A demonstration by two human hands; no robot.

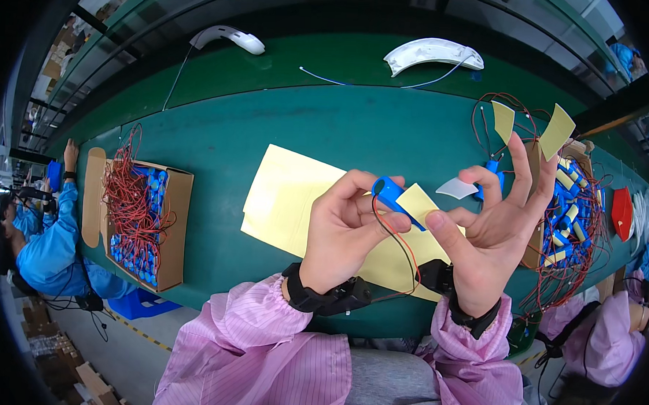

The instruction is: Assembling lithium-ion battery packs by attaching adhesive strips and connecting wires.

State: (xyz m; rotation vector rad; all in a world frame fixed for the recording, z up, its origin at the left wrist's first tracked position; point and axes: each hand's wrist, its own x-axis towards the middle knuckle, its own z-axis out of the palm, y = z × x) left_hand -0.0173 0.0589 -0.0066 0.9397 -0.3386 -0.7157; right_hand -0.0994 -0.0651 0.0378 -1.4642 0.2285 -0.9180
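Note:
Between the fingers of my left hand [341, 229] is a blue cylindrical battery [389, 191] with a red and a black wire hanging from it. A small yellow sticker [418, 202] lies against the battery's side, its edge under the thumb of my right hand [496, 219]. The other right fingers are spread. More yellow stickers [502, 122] cling to the raised fingertips, and a whitish slip [456, 188] sits at the bent index finger. Beneath both hands lie yellow sticker sheets [288, 193] on the green table [218, 131].
At left stands a cardboard box [178, 231] of wired blue batteries. Another box [533, 246] at right holds batteries with yellow stickers; a blue battery [492, 180] lies beside it. White curved housings [435, 56] rest along the far ledge. Co-workers [55, 225] sit on both sides.

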